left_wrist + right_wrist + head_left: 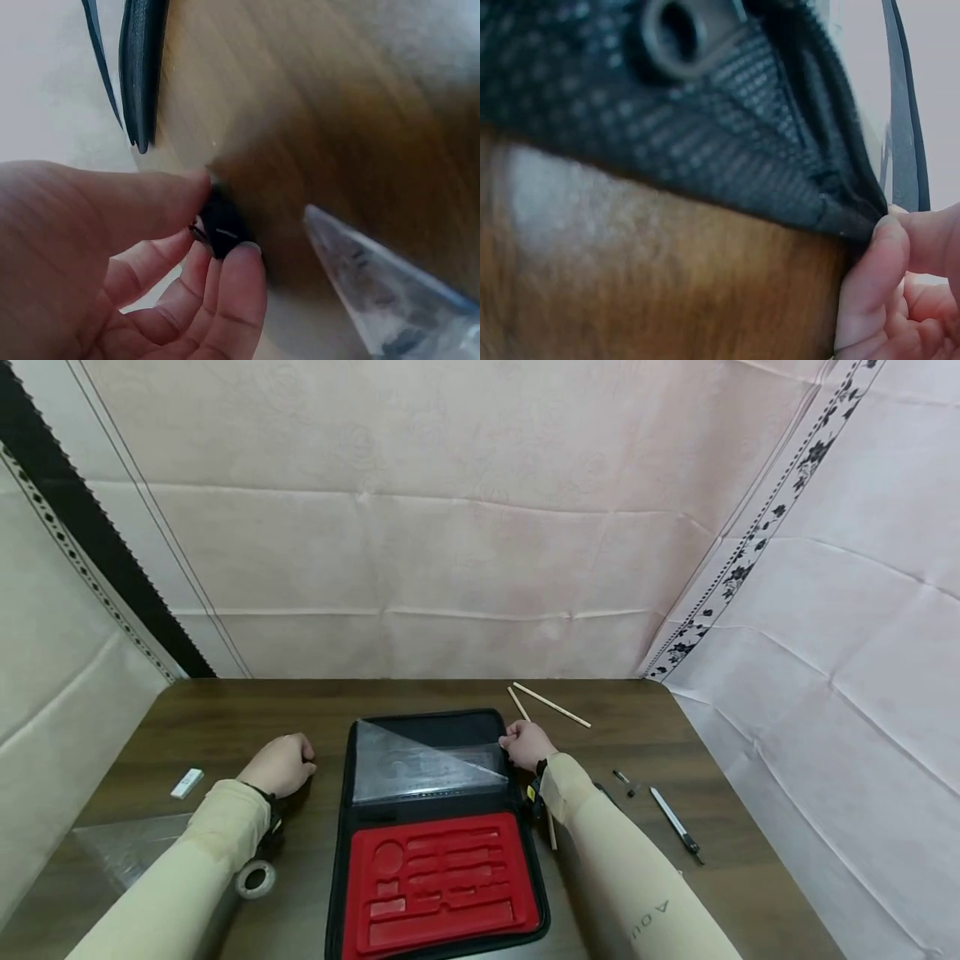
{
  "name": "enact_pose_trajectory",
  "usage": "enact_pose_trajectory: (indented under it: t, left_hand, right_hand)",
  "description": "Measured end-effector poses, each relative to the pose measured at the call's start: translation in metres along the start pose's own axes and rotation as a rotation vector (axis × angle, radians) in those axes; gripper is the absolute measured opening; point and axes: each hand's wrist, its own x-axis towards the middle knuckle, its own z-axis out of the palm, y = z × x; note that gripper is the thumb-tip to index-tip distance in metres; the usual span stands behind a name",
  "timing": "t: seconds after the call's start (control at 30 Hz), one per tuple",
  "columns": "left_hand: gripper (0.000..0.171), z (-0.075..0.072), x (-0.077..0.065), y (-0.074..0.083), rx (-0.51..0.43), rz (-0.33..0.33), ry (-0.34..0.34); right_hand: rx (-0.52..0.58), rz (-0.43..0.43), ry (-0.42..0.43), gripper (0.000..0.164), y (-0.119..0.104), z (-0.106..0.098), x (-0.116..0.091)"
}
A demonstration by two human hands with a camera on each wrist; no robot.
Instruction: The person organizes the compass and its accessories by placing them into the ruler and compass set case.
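A black zip case [342, 843] lies unfolded in the middle of the table. Its near half carries a red moulded tray [358, 860] with shaped recesses, and a clear plastic pocket [397, 777] covers part of the far half. My right hand [527, 745] pinches the far half's right edge between thumb and fingers; the case's black fabric [667, 142] and metal zip pull [679, 64] fill the right wrist view. To the left of the case, my left hand [281, 764] pinches a small black object [223, 225] whose kind I cannot tell.
Two thin wooden sticks [553, 704] lie by my right hand. Farther right are a craft knife [671, 818] and a small dark piece [624, 781]. On the left are a white eraser-like block [187, 782], a tape roll [256, 878] and a clear plastic sheet [127, 843].
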Motion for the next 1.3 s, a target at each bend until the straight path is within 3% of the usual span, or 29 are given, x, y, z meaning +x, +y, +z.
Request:
enact_pose_trajectory:
  t: [0.1,0.37,0.53,0.67,0.87,1.0,1.13,1.3]
  left_hand:
    - [0.012,0.003,-0.001,0.003,0.004,0.027,0.013]
    - [0.013,0.006,0.001,0.027,-0.022,0.099,-0.031]
    - [0.019,0.007,0.002,0.044,-0.037,0.177,-0.011]
    - [0.019,0.01,0.001,0.061,-0.06,0.255,-0.003]
    - [0.017,0.016,0.003,0.078,-0.071,0.257,-0.075]
    - [0.015,0.02,0.002,0.079,-0.062,0.273,-0.106]
    - [0.015,0.02,-0.005,0.085,-0.047,0.28,-0.128]
    - [0.013,0.022,-0.019,0.1,-0.046,0.266,-0.25]
  right_hand:
    - [-0.007,-0.002,0.001,0.012,-0.001,0.0,0.001]
    - [0.049,0.056,0.012,0.013,0.002,-0.003,0.017]
    - [0.103,0.073,0.065,0.012,0.002,-0.009,0.027]
    - [0.055,0.061,0.139,0.012,0.002,-0.011,0.03]
    - [0.075,0.029,0.263,0.009,-0.007,-0.011,0.028]
    - [0.089,0.01,0.201,0.012,-0.005,-0.013,0.03]
    - [0.085,0.0,0.085,0.029,-0.003,-0.016,0.028]
    - [0.053,-0.012,0.033,0.045,-0.003,-0.015,0.025]
